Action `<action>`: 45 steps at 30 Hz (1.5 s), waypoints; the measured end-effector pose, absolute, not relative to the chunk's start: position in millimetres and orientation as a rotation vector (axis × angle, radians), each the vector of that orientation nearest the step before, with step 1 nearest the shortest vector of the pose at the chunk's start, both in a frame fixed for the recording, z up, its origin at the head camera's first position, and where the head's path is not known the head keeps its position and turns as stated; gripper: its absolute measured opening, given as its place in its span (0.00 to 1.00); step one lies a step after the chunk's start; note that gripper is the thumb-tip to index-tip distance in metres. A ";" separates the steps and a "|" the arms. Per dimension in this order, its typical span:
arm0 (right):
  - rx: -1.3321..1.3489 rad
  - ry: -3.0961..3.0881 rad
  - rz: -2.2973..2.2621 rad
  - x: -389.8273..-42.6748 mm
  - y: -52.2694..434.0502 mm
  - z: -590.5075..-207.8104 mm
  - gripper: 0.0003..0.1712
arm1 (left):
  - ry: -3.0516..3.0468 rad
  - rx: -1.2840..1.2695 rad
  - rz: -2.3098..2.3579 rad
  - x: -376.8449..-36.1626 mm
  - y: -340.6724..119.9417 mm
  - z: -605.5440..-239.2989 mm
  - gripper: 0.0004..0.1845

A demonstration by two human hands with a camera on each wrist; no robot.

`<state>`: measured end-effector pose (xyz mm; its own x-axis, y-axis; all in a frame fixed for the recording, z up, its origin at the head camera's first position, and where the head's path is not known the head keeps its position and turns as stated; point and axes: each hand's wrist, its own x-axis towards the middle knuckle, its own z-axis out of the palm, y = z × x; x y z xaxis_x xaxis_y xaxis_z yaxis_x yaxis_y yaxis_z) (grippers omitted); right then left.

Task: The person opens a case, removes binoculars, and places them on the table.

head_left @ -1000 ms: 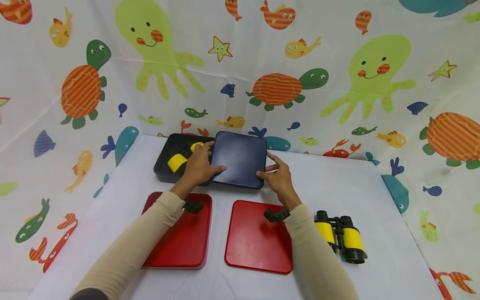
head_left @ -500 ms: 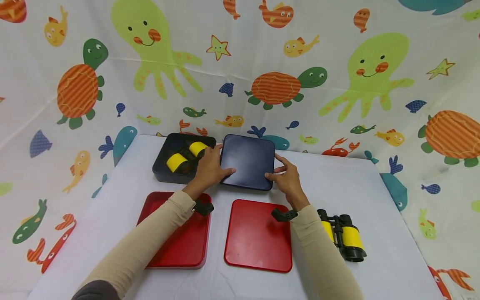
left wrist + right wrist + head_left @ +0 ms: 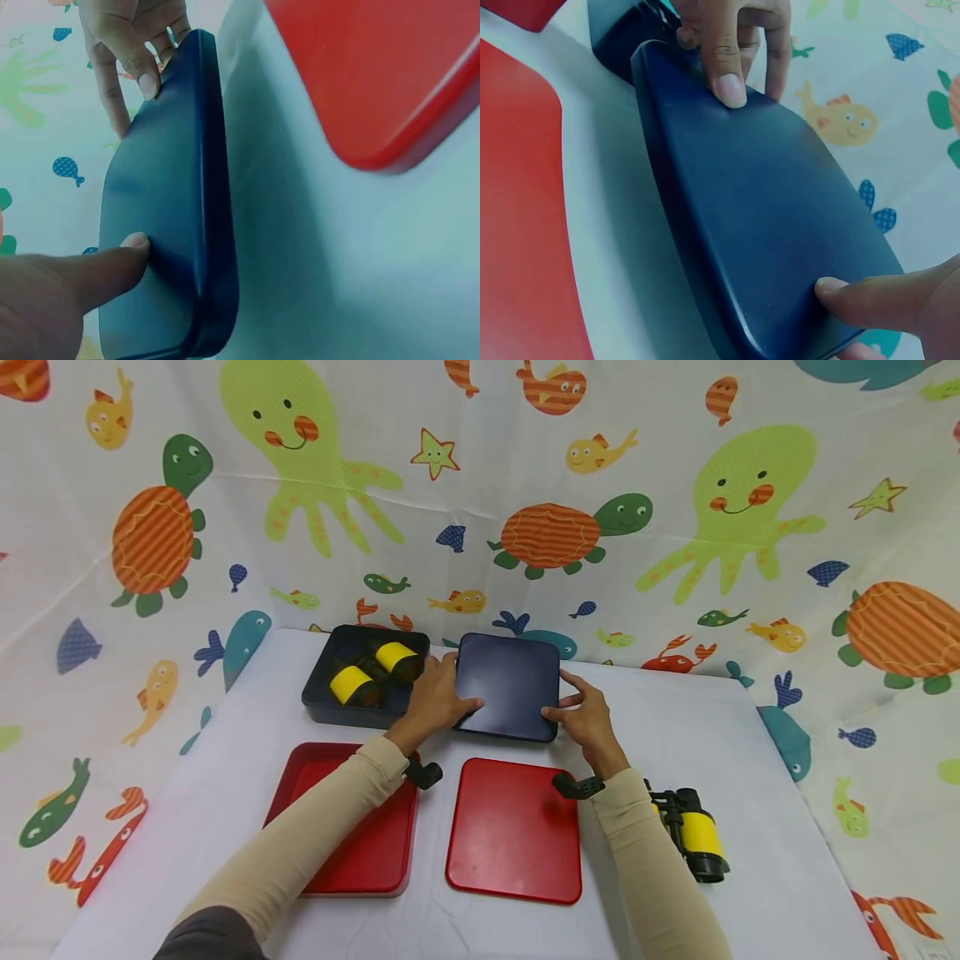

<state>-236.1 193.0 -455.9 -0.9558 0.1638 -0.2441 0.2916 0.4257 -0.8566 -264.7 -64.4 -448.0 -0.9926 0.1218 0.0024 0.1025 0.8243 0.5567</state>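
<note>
Shifted rightward now, clear of the black box (image 3: 365, 679) with its yellow binoculars (image 3: 369, 672), the dark lid (image 3: 510, 687), gripped at opposite edges: left hand (image 3: 437, 697) with thumb flat on top and fingers curled round the left rim, right hand (image 3: 588, 720) pinching the right rim likewise. Probably light, stiff and smooth, perhaps slick, so best taken at the rims. Underneath, a white table (image 3: 675, 727) with two red trays (image 3: 514, 831), more binoculars (image 3: 693, 833) and a sea-creature curtain (image 3: 480, 485) close behind.

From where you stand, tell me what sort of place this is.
Probably a staged tabletop play or recording corner: a white table walled by a sea-creature cartoon sheet, with toy binoculars and red trays.
</note>
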 end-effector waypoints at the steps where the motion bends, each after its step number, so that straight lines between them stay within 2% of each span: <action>1: 0.414 2.544 -1.563 -236.5 193.8 -456.7 0.50 | 2.972 0.178 0.890 -264.3 -62.8 -448.9 0.54; 28: 0.450 2.651 -1.490 -239.1 197.1 -479.8 0.49 | 2.979 0.220 0.775 -266.9 -45.2 -474.2 0.52; 45: 0.434 2.731 -1.389 -241.5 194.8 -485.1 0.39 | 2.941 0.295 0.772 -267.9 -48.6 -481.2 0.47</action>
